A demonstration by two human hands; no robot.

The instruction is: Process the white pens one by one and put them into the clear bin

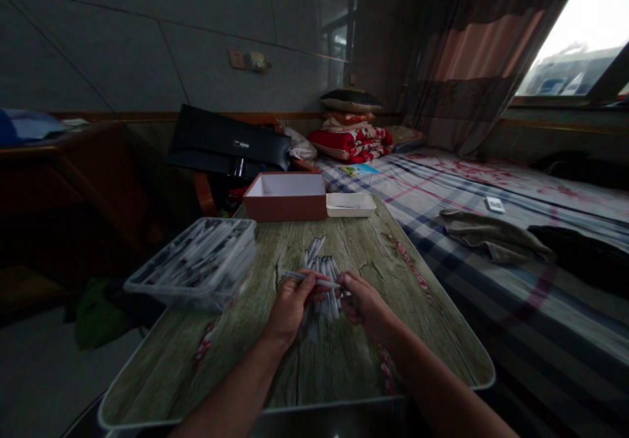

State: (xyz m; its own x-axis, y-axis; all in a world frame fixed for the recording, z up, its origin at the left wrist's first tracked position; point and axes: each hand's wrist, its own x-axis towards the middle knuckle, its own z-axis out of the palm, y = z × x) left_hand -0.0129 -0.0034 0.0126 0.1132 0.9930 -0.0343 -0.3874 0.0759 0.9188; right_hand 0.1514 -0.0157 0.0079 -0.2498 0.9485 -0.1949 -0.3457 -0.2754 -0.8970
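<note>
one thin white pen [308, 278] is held level between the left hand [289, 307] and the right hand [364, 302], both pinched closed on it, above the pile of pens [325, 261].

You are looking at nothing that can be read here. The small pale label [240, 144] on the back of the black monitor [216, 140], far left, is coming through only as a blur. The little white card [495, 204] lying on the checked bed cover [432, 186], far right, and the coloured leaflet [358, 170] just beyond the table [344, 366] are carrying marks too small to make out. Any print on the pen-like stick [319, 283] you are holding, near and at the middle, is staying too fine to tell.
</note>
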